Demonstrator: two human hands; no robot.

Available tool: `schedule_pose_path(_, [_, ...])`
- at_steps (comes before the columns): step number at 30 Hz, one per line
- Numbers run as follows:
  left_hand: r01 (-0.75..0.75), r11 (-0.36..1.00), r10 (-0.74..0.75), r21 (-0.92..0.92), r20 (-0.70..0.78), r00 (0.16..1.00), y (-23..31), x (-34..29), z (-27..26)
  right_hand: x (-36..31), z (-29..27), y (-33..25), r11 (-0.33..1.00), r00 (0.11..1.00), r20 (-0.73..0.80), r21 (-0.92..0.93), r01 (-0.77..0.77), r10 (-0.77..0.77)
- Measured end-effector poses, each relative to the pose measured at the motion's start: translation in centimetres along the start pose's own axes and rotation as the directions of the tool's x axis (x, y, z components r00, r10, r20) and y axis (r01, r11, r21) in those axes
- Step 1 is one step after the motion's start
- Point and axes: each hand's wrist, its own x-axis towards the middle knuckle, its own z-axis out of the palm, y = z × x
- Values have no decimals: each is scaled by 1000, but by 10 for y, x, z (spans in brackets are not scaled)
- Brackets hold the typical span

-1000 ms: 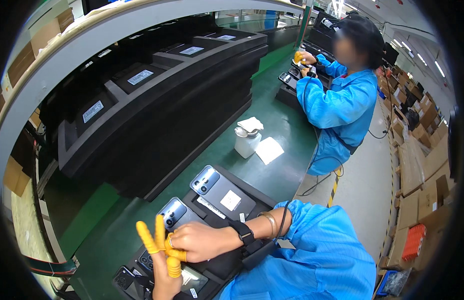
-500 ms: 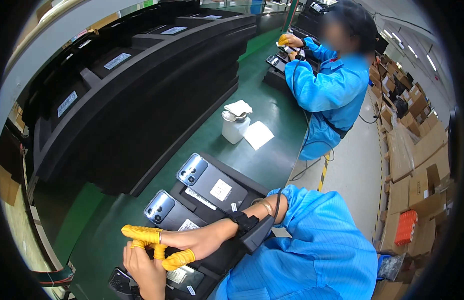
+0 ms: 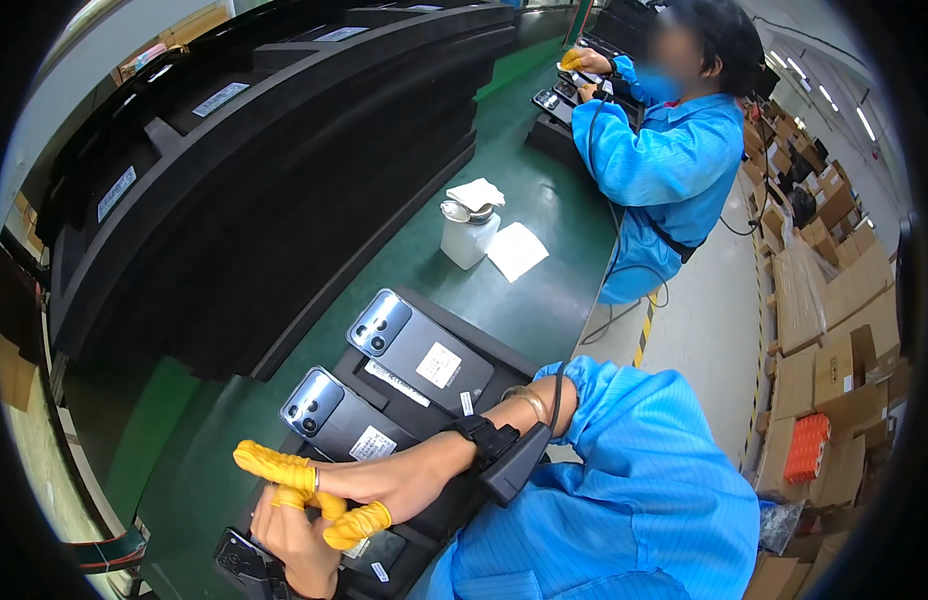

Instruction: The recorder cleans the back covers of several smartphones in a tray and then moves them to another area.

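A green worktop [image 3: 549, 305] spreads out below and beyond the right grip [image 3: 384, 485] and the left grip [image 3: 296, 535]. Ahead of both, a tall stack of black trays [image 3: 314, 170] stands along the far side, and a co-worker [image 3: 654, 150] in blue bends over small devices well ahead to their right. A black tray [image 3: 509, 368] reaches from beneath the right grip to the area ahead of it, carrying two dark phones, backs up: the farther phone [image 3: 409, 345] well ahead of the fingers, the nearer phone [image 3: 342, 408] just beyond them. Another dark phone [image 3: 242, 560] lies just left of the left grip, partly hidden. The grips touch each other, the right one's fingers reaching leftward over the left one's curled fingers; with the tips overlapping, one cannot tell whether either pinches anything. A white bottle [image 3: 469, 243] with a white cloth [image 3: 474, 192] on top stands well ahead of them, a white sheet [image 3: 518, 252] just beside it. Yellow finger cots [image 3: 269, 463] cover fingers of both grips.
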Motion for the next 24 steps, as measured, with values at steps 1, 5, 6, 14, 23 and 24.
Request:
schedule_pose_path(1, [-33,999,33,-30,9,999,2,-1,-1,-1,-2,5,1000,1000,-3,0,2,-2])
schedule_pose_path(5, [-7,997,9,-80,36,999,3,-2,-3,-4,-9,14,996,994,61,-15,-92,92])
schedule_pose_path(6, [58,995,-52,-84,69,996,2,0,-4,-3,-9,13,991,989,62,-3,-133,133])
schedule_pose_path(14, [30,999,-31,37,9,999,-2,2,-13,0,-6,7,997,996,60,31,-70,68])
schedule_pose_path(23, [94,995,-94,-18,13,995,2,2,-11,-7,-5,26,945,993,92,-313,94,-69])
schedule_pose_path(24, [56,998,-55,-42,28,998,3,6,-11,-8,-5,27,943,994,82,-319,92,-69])
